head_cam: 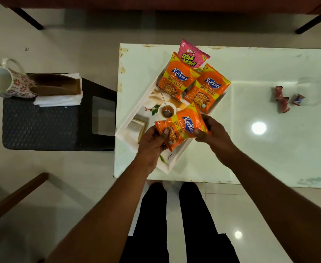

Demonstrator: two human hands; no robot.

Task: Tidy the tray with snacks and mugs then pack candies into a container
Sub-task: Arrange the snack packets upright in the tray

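Note:
A white printed tray (129, 128) lies askew on the left end of the white table (269, 149). On its far part lie two orange Kurkure packets (176, 76) (207, 90) and a pink Bingo packet (192, 54). Above the tray's near half, both hands hold a third orange Kurkure packet (182, 126): my left hand (152, 145) pinches its left end, and my right hand (214, 131) grips its right end. Several wrapped candies (283, 99) lie on the table at the right. A clear container (315, 88) stands beside them.
A dark woven stool (42, 126) stands left of the table, bearing folded white cloth (61, 99) and brown items. Floral mugs (5, 80) lie at its far left. Dark furniture legs cross the floor at the top. My legs stand at the table's near edge.

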